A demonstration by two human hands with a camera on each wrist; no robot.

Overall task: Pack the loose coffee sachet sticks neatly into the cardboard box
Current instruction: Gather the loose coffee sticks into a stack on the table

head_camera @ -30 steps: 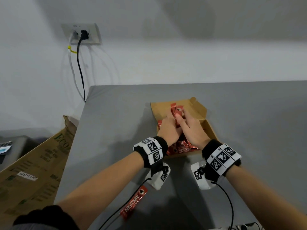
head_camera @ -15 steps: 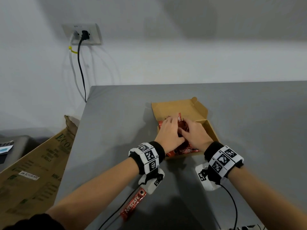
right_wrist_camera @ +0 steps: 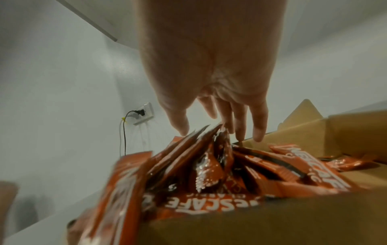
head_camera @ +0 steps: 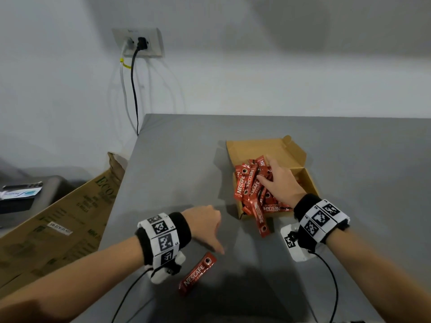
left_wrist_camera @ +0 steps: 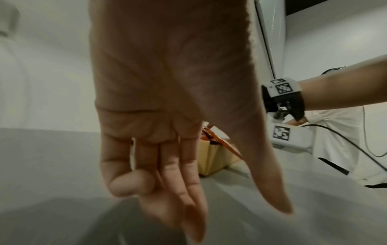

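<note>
A brown cardboard box (head_camera: 289,152) lies open on the grey table, heaped with several red coffee sachet sticks (head_camera: 249,183); some hang over its near edge. My right hand (head_camera: 279,180) rests flat on the heap, fingers spread, their tips touching the sachets (right_wrist_camera: 209,159) by the box wall (right_wrist_camera: 314,132). One loose red sachet (head_camera: 198,273) lies on the table near me. My left hand (head_camera: 205,227) hovers just above that sachet's far end, fingers relaxed and pointing down, holding nothing (left_wrist_camera: 178,190).
The grey table (head_camera: 349,252) ends at its left edge, where a large flattened carton (head_camera: 58,220) leans. A wall socket (head_camera: 140,43) with cables hangs behind. Wrist-camera cables (head_camera: 331,280) trail across the table near me.
My left hand has left the box and drawn back toward me, down to the loose sachet. The right hand stays on the heap, fingers now spread flatter.
</note>
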